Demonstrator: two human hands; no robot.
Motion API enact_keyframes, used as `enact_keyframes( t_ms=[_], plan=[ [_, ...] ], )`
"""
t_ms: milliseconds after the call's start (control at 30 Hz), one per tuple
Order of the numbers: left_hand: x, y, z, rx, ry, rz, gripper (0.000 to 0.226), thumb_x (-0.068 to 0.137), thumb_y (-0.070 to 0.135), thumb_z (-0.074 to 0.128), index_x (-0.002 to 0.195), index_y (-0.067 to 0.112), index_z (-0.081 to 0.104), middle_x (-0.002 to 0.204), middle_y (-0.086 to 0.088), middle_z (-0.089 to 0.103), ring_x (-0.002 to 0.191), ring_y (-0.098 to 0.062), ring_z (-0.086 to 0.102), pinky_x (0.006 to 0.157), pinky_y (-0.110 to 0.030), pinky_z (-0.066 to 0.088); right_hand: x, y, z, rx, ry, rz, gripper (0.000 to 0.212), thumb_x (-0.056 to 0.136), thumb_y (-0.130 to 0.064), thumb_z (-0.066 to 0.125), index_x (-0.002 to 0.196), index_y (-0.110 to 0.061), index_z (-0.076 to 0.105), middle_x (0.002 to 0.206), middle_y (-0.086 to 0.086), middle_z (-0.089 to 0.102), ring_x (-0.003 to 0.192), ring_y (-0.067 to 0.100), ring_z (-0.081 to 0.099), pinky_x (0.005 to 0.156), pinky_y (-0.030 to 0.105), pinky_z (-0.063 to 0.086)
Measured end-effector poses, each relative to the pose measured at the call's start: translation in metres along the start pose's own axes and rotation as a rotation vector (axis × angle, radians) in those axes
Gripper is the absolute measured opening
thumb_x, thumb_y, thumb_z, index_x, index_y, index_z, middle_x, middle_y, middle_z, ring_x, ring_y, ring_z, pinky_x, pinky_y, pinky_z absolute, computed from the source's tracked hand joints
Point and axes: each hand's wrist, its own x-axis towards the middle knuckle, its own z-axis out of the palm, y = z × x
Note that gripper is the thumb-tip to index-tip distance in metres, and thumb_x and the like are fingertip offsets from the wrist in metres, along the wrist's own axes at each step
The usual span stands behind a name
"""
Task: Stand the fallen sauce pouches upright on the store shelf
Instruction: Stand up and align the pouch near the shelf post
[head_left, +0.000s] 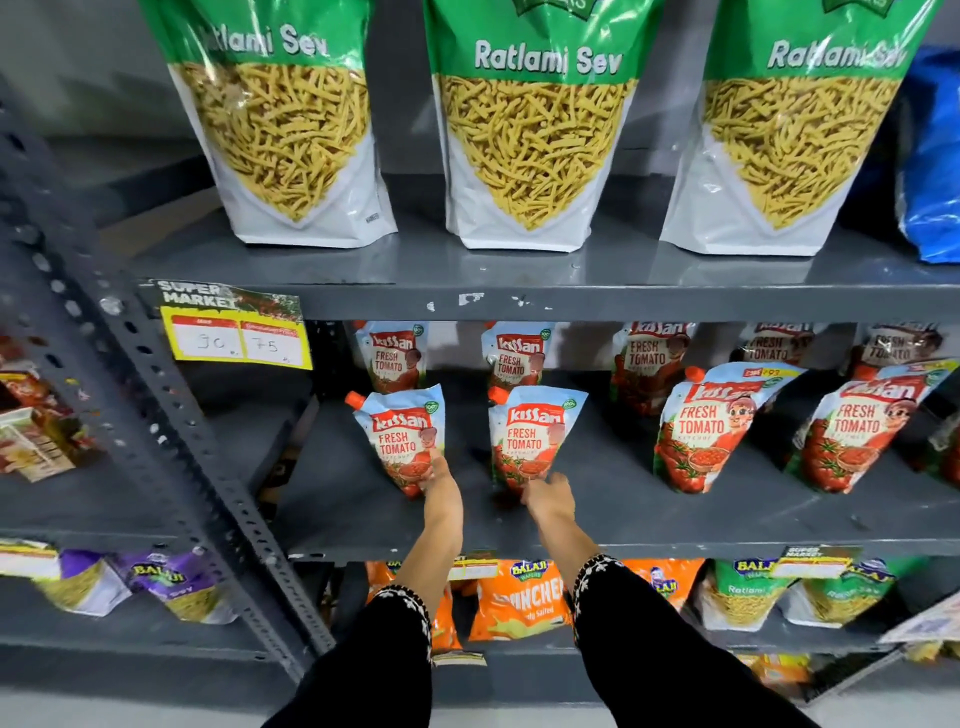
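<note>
Two small Kissan tomato ketchup pouches stand side by side, leaning slightly back, on the grey middle shelf (649, 525). My left hand (440, 480) pinches the lower right corner of the left pouch (397, 436), one finger lying on its front. My right hand (549, 492) is at the base of the right pouch (530, 431), fingers spread and just touching its bottom edge. Behind them stand more small pouches (390, 358) in a back row. Two larger ketchup pouches (706, 426) (857, 423) lean upright to the right.
Three big Ratlami Sev bags (535, 135) fill the shelf above. A yellow price tag (236, 332) hangs on its edge. A slotted steel post (171, 415) runs diagonally at the left. Orange and green snack bags (519, 603) sit on the shelf below.
</note>
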Motion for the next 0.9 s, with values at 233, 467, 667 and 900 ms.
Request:
enact_keyframes(
  t_ms=[233, 467, 667, 900],
  plan=[
    [0.041, 0.014, -0.065, -0.021, 0.028, 0.076, 0.079, 0.085, 0.07, 0.024, 0.135, 0.014, 0.049, 0.135, -0.009, 0.058, 0.121, -0.027, 0.054, 0.108, -0.039, 0.037, -0.041, -0.009, 0.068, 0.046, 0.014, 0.039, 0.048, 0.09, -0.007, 0.048, 0.135, 0.006, 0.041, 0.137, 0.025, 0.052, 0.127, 0.038, 0.049, 0.102, 0.037, 0.04],
    [0.021, 0.063, -0.097, -0.039, -0.14, 0.043, 0.073, 0.093, 0.061, 0.016, 0.149, 0.016, 0.026, 0.153, -0.004, 0.034, 0.143, -0.025, 0.03, 0.12, -0.038, 0.022, -0.058, -0.042, 0.116, 0.191, -0.181, -0.068, 0.062, 0.095, 0.0, 0.04, 0.151, -0.009, 0.015, 0.14, 0.016, 0.05, 0.127, 0.03, 0.05, 0.104, 0.035, 0.04],
    [0.028, 0.066, -0.102, -0.026, -0.231, -0.002, 0.072, 0.092, 0.063, 0.011, 0.147, 0.021, 0.032, 0.154, -0.005, 0.035, 0.143, -0.025, 0.03, 0.12, -0.042, 0.018, -0.057, -0.044, 0.132, 0.14, -0.15, -0.12, 0.044, 0.084, 0.003, 0.047, 0.125, -0.012, 0.054, 0.124, 0.015, 0.064, 0.111, 0.026, 0.058, 0.098, 0.036, 0.047],
    [0.029, 0.075, -0.117, -0.033, -0.226, 0.037, 0.07, 0.094, 0.058, 0.014, 0.143, 0.015, 0.039, 0.148, -0.011, 0.044, 0.138, -0.028, 0.039, 0.112, -0.038, 0.03, -0.064, -0.046, 0.148, 0.145, -0.187, -0.099, 0.04, 0.083, -0.007, 0.053, 0.122, -0.016, 0.054, 0.121, 0.011, 0.067, 0.109, 0.026, 0.062, 0.096, 0.039, 0.052]
  ],
)
